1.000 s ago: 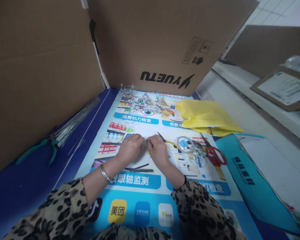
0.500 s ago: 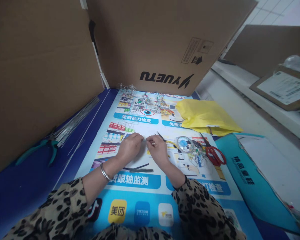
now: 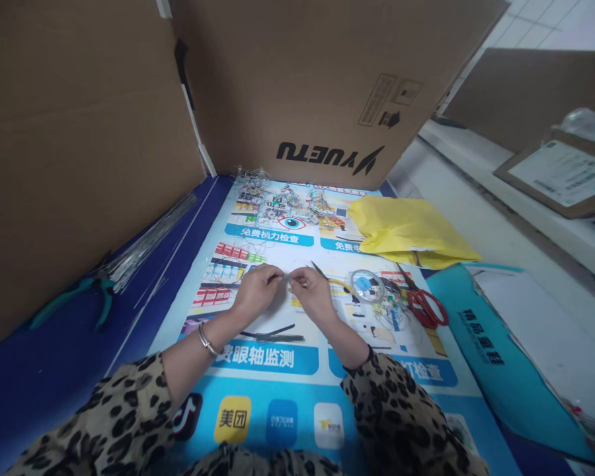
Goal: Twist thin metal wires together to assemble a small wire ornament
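My left hand (image 3: 259, 289) and my right hand (image 3: 313, 292) meet fingertip to fingertip above the printed sheet (image 3: 272, 390). Each is closed in a pinch on something small and pale between them, too small to make out. Just right of my right hand lies a yellow-handled tool (image 3: 341, 285) with a dark pointed tip, partly hidden by the hand. Beyond it rests a clear round roll (image 3: 367, 286), beside tangled thin wires (image 3: 394, 309). Several dark thin strips (image 3: 277, 335) lie on the sheet below my hands.
Red-handled scissors (image 3: 426, 309) and a teal box (image 3: 490, 344) lie at the right, a yellow bag (image 3: 411, 228) behind them. Teal-handled pliers (image 3: 86, 297) and a bundle of wires (image 3: 149, 241) are at the left. Wire tangles (image 3: 297, 201) sit before the large carton (image 3: 322, 79).
My fingertips have drawn slightly closer together, and the right hand's fingers have curled a little. Everything else on the table stays in place.
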Demonstrator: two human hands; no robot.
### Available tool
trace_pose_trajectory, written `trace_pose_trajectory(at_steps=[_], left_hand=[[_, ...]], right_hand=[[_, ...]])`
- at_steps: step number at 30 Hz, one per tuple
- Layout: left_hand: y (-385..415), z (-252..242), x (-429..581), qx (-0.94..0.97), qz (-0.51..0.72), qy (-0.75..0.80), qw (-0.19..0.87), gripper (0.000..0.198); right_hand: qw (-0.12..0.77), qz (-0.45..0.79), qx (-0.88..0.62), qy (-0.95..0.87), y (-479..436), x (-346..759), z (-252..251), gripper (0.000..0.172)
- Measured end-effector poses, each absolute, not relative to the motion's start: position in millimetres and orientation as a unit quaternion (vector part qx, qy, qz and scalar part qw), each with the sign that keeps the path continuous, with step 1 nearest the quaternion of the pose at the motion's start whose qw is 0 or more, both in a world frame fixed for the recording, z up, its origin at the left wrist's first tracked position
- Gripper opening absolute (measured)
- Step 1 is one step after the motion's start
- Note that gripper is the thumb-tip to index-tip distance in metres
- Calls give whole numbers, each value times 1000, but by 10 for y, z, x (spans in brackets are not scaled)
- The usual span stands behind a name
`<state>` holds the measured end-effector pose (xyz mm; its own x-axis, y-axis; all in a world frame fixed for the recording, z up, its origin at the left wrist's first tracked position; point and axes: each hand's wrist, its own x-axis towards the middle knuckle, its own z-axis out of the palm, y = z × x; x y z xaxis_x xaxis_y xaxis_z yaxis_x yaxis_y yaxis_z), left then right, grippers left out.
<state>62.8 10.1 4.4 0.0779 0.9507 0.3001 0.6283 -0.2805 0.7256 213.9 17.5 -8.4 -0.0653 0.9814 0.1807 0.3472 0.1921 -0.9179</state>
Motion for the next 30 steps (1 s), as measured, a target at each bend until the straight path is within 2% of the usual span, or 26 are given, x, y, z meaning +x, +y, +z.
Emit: trace_pose_trajectory(at_steps=[6, 14, 21, 30], left_hand=[[117, 56, 635, 656, 390, 586, 271, 10], [136, 67, 642, 531, 438, 556, 465, 12], [90, 124, 687, 433, 478, 507, 572, 16], [63, 176, 693, 389, 486, 490, 611, 19]], right_hand=[[434, 416, -519, -608, 196, 2142, -132, 13], [443, 501, -485, -563, 195, 2131, -130, 16], [459, 566, -457, -510, 189, 2123, -23, 18], [471, 589, -461, -467, 175, 2117, 29, 23]])
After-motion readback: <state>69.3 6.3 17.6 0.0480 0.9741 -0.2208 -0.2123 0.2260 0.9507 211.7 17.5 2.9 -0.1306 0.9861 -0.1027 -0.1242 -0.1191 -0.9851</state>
